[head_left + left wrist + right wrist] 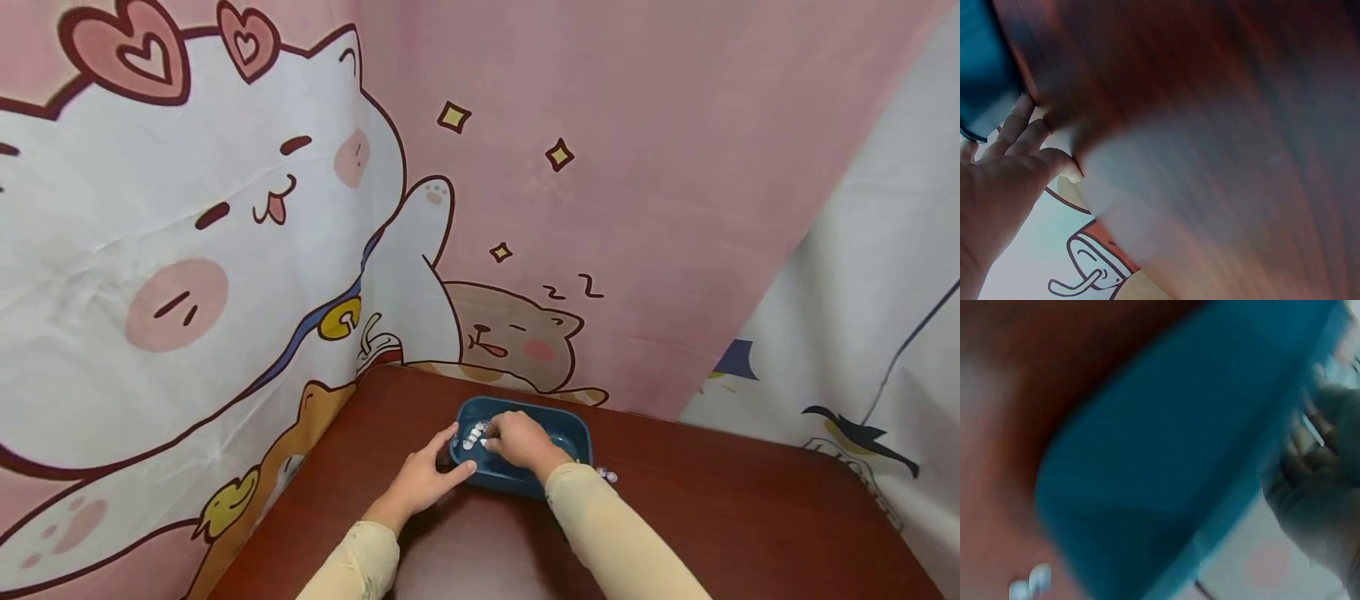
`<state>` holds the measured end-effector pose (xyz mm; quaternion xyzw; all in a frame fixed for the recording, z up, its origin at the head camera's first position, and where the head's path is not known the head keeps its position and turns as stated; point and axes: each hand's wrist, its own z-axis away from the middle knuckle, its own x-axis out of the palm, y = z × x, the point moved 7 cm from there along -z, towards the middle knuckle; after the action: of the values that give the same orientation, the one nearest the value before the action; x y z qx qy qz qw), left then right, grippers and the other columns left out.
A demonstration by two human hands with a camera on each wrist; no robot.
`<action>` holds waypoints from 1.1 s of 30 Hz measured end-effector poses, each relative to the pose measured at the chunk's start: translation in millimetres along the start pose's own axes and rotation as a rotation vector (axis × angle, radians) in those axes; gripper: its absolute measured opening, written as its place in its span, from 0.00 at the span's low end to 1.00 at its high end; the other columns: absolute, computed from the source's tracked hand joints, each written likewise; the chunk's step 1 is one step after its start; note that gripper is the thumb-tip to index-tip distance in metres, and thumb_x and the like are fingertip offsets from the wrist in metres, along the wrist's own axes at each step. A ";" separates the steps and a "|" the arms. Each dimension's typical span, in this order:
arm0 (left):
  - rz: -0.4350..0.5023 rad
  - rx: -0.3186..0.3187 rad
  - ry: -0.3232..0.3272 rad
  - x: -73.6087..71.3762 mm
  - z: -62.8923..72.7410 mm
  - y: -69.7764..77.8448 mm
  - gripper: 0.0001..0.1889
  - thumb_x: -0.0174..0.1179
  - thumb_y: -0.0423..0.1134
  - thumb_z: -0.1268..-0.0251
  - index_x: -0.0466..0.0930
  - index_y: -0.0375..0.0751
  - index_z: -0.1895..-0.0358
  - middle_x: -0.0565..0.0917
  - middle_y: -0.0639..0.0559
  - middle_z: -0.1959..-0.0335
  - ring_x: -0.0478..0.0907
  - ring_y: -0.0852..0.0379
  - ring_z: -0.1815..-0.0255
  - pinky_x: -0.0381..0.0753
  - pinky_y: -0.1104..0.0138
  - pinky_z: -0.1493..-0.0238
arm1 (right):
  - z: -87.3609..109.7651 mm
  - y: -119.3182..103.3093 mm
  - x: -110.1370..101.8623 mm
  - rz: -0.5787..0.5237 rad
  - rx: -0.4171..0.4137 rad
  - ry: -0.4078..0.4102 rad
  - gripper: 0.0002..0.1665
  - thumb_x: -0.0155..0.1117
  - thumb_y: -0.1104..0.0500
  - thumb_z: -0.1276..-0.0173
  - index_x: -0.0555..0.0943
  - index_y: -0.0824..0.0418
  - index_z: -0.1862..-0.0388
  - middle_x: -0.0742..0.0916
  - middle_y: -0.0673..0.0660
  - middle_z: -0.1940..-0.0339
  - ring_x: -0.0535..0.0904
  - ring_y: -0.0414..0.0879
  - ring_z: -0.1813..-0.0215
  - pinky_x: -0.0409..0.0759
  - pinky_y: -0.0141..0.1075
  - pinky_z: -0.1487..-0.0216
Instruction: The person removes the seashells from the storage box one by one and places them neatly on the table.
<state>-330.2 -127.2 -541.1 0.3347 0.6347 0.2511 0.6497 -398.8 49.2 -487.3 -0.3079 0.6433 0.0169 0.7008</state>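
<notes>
A dark blue rectangular basin [517, 482] stands on the brown table. My left hand [422, 482] is spread at its left end, fingers by the rim and thumb along the near side. In the left wrist view, the fingers lie beside the basin's wall [985, 81]. My right hand [522, 440] reaches over the basin with curled fingers, seeming to pinch a small white piece [485, 444] at the fingertips. The blurred right wrist view does not show the grip plainly. A row of small white pieces [473, 436] lies in the basin's left end.
Small white and purplish pieces [607, 475] lie on the table [720, 500] just right of the basin. A cloth printed with cartoon cats [510, 333] hangs along the table's back and left edges.
</notes>
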 end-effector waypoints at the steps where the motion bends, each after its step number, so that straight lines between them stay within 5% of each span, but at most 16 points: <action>1: -0.002 0.003 -0.002 -0.8 -0.5 -0.3 0.46 0.65 0.69 0.31 0.60 0.59 0.15 0.75 0.39 0.22 0.79 0.36 0.28 0.78 0.35 0.32 | -6.7 -5.3 11.3 0.048 0.022 -0.011 0.13 0.72 0.56 0.25 0.91 0.61 0.47 0.93 0.56 0.53 0.88 0.50 0.51 0.87 0.51 0.43; 6: 0.003 0.016 -0.015 3.5 -2.4 0.7 0.46 0.64 0.70 0.31 0.60 0.59 0.14 0.76 0.38 0.23 0.80 0.36 0.29 0.78 0.35 0.32 | -21.6 -3.6 34.9 0.203 0.178 0.026 0.13 0.74 0.55 0.27 0.91 0.63 0.50 0.93 0.59 0.54 0.90 0.52 0.53 0.88 0.51 0.45; 14: 0.006 0.009 -0.019 5.9 -0.8 -0.5 0.46 0.64 0.70 0.31 0.60 0.59 0.14 0.75 0.39 0.22 0.78 0.35 0.28 0.77 0.34 0.32 | -25.5 1.0 44.9 0.213 0.242 0.036 0.13 0.78 0.52 0.31 0.93 0.60 0.54 0.93 0.57 0.57 0.89 0.52 0.57 0.88 0.52 0.44; 18: -0.010 0.008 0.000 1.1 -2.0 -1.8 0.46 0.64 0.70 0.31 0.60 0.59 0.14 0.76 0.39 0.22 0.79 0.35 0.28 0.77 0.35 0.32 | -25.3 2.4 43.6 0.226 0.217 0.042 0.17 0.80 0.48 0.33 0.93 0.60 0.56 0.93 0.56 0.60 0.90 0.52 0.57 0.89 0.52 0.47; 24: -0.016 -0.014 0.008 -2.1 -1.5 -2.6 0.47 0.65 0.70 0.33 0.60 0.61 0.15 0.74 0.39 0.21 0.78 0.36 0.27 0.77 0.34 0.32 | -11.8 16.3 31.0 0.222 0.139 0.035 0.07 0.78 0.55 0.33 0.91 0.56 0.67 0.91 0.52 0.70 0.86 0.48 0.66 0.89 0.50 0.54; 33: -0.011 -0.020 0.008 -1.7 0.0 0.2 0.46 0.67 0.67 0.32 0.60 0.60 0.15 0.73 0.39 0.20 0.78 0.35 0.27 0.76 0.33 0.32 | 5.3 37.5 22.6 0.155 0.115 0.021 0.07 0.79 0.56 0.33 0.90 0.56 0.69 0.89 0.50 0.70 0.84 0.45 0.67 0.89 0.48 0.55</action>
<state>-330.3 -128.4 -539.9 0.3239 0.6365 0.2553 0.6517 -405.9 73.5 -523.3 -0.2165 0.6723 0.0311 0.7072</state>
